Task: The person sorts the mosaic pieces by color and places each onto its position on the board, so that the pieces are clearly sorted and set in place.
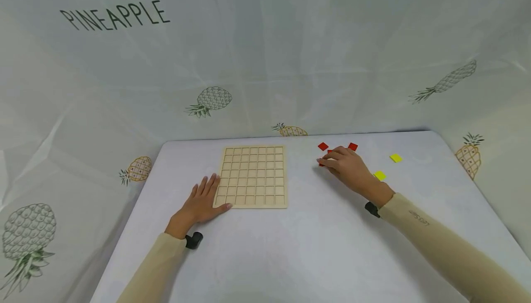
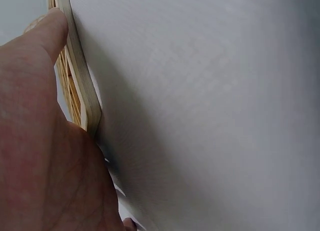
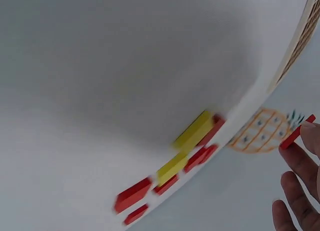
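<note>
A pale wooden board [image 1: 252, 177] with a grid of square recesses lies flat on the table. My left hand [image 1: 201, 205] rests at its lower left corner, fingers straight along the left side and thumb on the front edge; the left wrist view shows the thumb against the board's rim [image 2: 82, 86]. To the right of the board, my right hand [image 1: 347, 169] pinches a thin red square tile [image 3: 298, 133] between thumb and finger. Other red tiles [image 1: 323, 146] lie around that hand, one partly hidden beneath it.
Two yellow tiles [image 1: 396, 158] lie to the right of my right hand, one near the wrist. Another red tile [image 1: 352, 146] is just beyond the hand. A white cloth covers the table [image 1: 290, 257], and a pineapple-printed curtain [image 1: 265, 63] hangs behind its far edge.
</note>
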The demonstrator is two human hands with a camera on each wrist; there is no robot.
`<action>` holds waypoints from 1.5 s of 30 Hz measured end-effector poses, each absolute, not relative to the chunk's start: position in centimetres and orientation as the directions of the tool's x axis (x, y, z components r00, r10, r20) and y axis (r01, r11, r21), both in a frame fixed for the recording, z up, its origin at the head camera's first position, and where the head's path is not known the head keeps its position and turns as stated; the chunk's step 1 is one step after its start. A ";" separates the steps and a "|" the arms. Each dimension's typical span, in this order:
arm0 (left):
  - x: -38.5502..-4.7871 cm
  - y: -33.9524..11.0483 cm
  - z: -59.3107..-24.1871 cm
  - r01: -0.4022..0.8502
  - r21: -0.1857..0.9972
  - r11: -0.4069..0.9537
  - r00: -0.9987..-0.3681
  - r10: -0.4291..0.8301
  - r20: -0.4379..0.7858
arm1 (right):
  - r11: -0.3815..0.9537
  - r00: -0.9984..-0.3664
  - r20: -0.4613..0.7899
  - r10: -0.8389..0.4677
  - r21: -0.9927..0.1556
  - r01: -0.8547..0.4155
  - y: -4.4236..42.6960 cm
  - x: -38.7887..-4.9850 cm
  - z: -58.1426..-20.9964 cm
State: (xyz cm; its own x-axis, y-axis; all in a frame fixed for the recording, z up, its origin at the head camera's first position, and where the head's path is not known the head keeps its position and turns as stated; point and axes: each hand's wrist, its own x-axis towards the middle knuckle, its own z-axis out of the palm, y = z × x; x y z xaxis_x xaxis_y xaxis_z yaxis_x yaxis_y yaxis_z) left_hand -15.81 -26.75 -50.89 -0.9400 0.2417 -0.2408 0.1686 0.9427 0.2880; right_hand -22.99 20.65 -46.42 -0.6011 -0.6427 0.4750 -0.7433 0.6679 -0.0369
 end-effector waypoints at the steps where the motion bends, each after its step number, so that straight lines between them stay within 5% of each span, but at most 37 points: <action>1: -15.8 -26.7 -50.8 0.168 0.287 0.943 -0.939 0.242 -0.243 | 0.663 -0.603 0.464 -0.649 -0.045 -0.747 20.0 -23.0 -46.4; 15: -15.6 -26.1 -49.5 0.142 0.282 0.949 -0.924 0.229 -0.306 | 0.623 -0.614 0.389 -0.687 -0.121 -0.773 11.5 -22.3 -46.8; 34: -15.4 -25.7 -48.7 0.112 0.283 0.952 -0.916 0.210 -0.342 | 0.534 -0.519 0.455 -0.724 -0.106 -0.839 2.4 -22.6 -48.0; 45: -15.5 -26.1 -48.8 0.129 0.305 0.944 -0.914 0.232 -0.331 | 0.580 -0.603 0.345 -0.720 -0.179 -0.795 -2.0 -22.9 -47.5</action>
